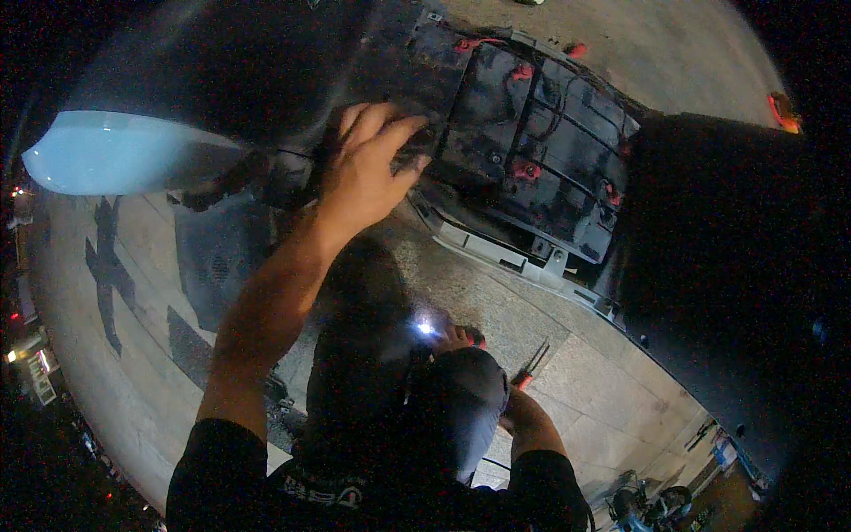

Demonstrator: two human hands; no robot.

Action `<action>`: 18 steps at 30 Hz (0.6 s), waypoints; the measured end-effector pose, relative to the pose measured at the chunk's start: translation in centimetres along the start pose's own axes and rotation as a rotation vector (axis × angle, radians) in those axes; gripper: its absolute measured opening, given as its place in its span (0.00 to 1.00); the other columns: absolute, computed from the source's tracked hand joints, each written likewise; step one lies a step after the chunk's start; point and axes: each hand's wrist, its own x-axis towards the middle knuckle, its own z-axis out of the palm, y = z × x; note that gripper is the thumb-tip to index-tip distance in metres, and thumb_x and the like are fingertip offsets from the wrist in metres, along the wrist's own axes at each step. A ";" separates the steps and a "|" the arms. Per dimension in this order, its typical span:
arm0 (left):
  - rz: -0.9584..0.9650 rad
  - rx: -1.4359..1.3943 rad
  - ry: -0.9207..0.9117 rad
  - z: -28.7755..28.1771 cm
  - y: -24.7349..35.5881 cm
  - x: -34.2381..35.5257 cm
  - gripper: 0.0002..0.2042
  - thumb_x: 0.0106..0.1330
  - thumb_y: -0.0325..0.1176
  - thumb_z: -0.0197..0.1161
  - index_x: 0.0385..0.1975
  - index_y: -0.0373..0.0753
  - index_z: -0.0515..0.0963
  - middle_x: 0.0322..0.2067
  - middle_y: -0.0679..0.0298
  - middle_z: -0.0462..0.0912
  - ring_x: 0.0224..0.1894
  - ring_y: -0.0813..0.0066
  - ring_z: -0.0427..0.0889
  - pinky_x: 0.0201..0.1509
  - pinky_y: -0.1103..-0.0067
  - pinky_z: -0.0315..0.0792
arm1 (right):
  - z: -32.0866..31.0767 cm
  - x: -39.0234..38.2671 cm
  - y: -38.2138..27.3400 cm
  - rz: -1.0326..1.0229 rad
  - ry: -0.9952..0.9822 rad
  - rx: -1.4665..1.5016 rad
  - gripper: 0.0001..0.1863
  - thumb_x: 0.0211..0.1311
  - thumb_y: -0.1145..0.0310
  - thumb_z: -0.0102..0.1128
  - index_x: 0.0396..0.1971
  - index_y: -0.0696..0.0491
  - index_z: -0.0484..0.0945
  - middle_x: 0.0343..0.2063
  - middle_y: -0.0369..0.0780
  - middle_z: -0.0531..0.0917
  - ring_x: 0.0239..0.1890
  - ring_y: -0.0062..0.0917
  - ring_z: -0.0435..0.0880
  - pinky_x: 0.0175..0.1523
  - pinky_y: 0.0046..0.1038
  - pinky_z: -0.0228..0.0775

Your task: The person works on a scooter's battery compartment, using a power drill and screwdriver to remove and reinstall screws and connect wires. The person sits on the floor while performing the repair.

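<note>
**A:** Where are the hands?

**B:** The left hand (368, 164) reaches up toward twelve o'clock, fingers together and slightly curled, resting flat on the edge of a dark battery compartment (532, 146). It grips nothing that shows. The right hand (454, 339) sits low, near six o'clock, mostly hidden behind a dark knee (461, 399); it holds a small lit torch (426, 328), though I cannot tell how the fingers close on it.

**A:** And the compartment?

**B:** At one o'clock from the left hand, an open tray of black battery blocks with red terminal caps (526, 170) and wiring (dim, details hard to make out). A pale metal bracket (496, 253) runs along its lower edge.

**A:** Anything else nearby?

**B:** Red-handled pliers (529, 365) lie on the paved ground (576, 355), at three o'clock from the right hand. A pale blue body panel (115, 151) curves at nine o'clock.
</note>
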 end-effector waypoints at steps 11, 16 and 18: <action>-0.032 -0.002 0.083 -0.1 -0.7 -1.5 0.16 0.50 0.30 0.70 0.41 0.39 0.80 0.48 0.57 0.77 0.53 0.54 0.73 0.58 0.68 0.68 | -2.6 -17.1 1.5 0.063 0.198 0.364 0.29 0.58 0.58 0.58 0.60 0.46 0.66 0.53 0.45 0.71 0.52 0.43 0.70 0.54 0.43 0.64; -0.238 -0.230 0.049 -4.0 3.2 -6.4 0.14 0.55 0.31 0.68 0.41 0.39 0.79 0.48 0.55 0.77 0.50 0.54 0.76 0.54 0.67 0.70 | -6.1 -33.0 -3.4 0.339 -0.011 0.525 0.31 0.51 0.65 0.64 0.57 0.49 0.68 0.49 0.49 0.73 0.49 0.46 0.72 0.52 0.43 0.67; -0.310 -0.216 -0.052 -5.9 3.7 -11.5 0.14 0.54 0.31 0.68 0.41 0.39 0.78 0.45 0.54 0.78 0.47 0.52 0.76 0.52 0.65 0.71 | -5.5 -39.0 -5.6 0.355 0.075 0.583 0.30 0.47 0.68 0.66 0.54 0.53 0.71 0.41 0.50 0.77 0.43 0.45 0.77 0.46 0.40 0.72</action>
